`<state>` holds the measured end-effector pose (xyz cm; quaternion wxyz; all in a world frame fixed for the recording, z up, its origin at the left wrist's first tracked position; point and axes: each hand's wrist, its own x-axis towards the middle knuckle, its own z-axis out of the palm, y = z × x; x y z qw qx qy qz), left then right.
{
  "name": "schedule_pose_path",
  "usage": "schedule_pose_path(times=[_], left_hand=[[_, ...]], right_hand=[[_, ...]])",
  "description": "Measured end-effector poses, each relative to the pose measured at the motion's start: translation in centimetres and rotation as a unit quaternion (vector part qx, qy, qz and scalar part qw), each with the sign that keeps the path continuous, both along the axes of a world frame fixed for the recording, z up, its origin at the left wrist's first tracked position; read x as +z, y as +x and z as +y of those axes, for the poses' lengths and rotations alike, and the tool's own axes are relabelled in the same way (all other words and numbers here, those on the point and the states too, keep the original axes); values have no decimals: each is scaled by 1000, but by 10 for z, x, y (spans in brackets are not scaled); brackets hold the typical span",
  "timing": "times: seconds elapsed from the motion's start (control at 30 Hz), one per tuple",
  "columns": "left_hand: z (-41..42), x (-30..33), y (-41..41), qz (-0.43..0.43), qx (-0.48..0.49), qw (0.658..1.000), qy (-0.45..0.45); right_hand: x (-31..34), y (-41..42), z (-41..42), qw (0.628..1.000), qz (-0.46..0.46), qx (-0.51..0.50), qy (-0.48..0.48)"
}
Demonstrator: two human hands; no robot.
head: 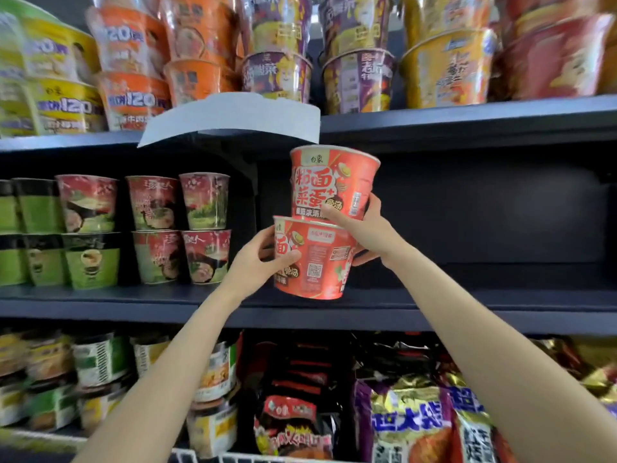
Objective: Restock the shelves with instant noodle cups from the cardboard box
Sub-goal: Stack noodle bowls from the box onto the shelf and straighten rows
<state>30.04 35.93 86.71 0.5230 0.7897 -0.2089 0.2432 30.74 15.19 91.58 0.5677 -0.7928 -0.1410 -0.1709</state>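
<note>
two stacked red noodle cups (320, 228) — glossy, printed — gripped by both hands (364, 228).

I am facing three dark blue shelves, one above another. The top shelf (467, 120) carries stacked noodle bowls: yellow bowls (63, 105) at the left, then orange bowls (133, 98), purple bowls (277, 75), a gold bowl (444, 71) and a red bowl (554, 58). A white paper sheet (233, 115) hangs over its front edge. The middle shelf (133, 302) holds stacked green cups (90, 262) and pink-red cups (180, 255) on its left half. I cannot tell whether the lower red-orange cup (314, 262) touches this shelf. The bottom shelf (43, 441) holds more cups (100, 362) and noodle packets (407, 426).
</note>
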Motion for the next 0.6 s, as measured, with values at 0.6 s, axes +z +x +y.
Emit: schedule_pose_path(times=[0.6], left_hand=[[60,9,125,133,6,989,-68]], right_hand=[[-12,150,116,998,5,-52,-31]])
